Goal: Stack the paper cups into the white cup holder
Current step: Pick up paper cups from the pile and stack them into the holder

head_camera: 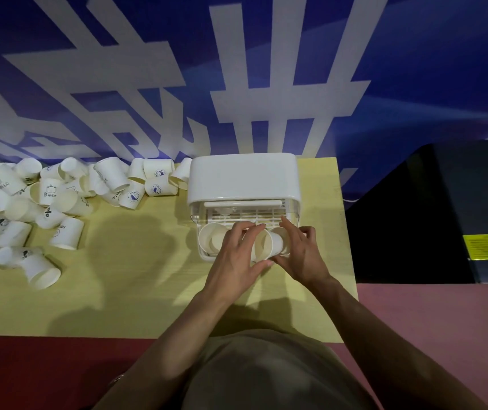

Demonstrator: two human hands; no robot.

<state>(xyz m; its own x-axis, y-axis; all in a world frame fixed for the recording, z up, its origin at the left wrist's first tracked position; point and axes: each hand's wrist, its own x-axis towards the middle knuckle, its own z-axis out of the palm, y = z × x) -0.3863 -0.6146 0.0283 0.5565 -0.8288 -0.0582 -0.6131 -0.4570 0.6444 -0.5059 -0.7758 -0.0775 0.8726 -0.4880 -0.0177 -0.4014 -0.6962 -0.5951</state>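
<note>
The white cup holder (244,179) stands on the yellow table (136,279), its lid raised over an open slotted tray. One paper cup (211,239) lies in the tray's left part. Over the tray's right part a second paper cup (268,245) lies on its side, mouth toward the left. My left hand (235,255) grips this cup at its rim, fingers over the top and thumb below. My right hand (300,255) holds its base end from the right. Another cup seems to sit behind it, mostly hidden.
A pile of several loose paper cups (47,202) covers the table's left and back. A blue wall with white lettering (237,84) rises behind. A black box (450,214) stands off the table's right edge. Red floor lies in front.
</note>
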